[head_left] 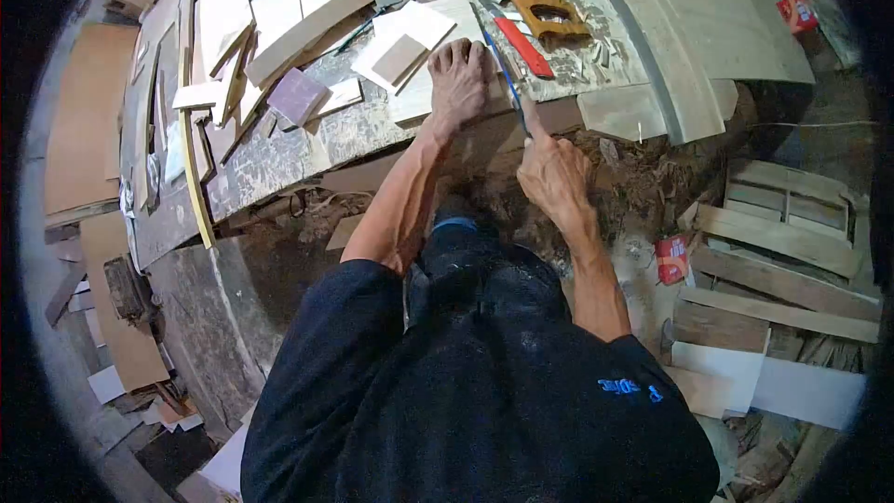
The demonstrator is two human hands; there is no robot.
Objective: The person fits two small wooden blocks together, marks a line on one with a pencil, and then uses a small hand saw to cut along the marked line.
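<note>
My left hand [458, 84] presses down with curled fingers on a pale wooden board [414, 106] at the near edge of the workbench [270, 168]. In my right hand [556, 177] is a long, thin blue tool [507, 80], seen edge-on and resembling a hacksaw. Its far end lies beside the board's right edge, and my index finger stretches along it. Left of my left hand sit a white panel [430, 22] and a small brown-grey block [399, 60]. A red flat-handled tool [523, 47] and a handsaw with a yellow-brown handle [545, 11] lie beyond the blue tool.
Curved wooden strips [326, 23] and a purple block [297, 98] crowd the bench's left side. A large curved panel [708, 19] covers its right. Stacked boards [782, 242] and a red packet [671, 260] lie at lower right. Brown sheets [88, 121] stand at left.
</note>
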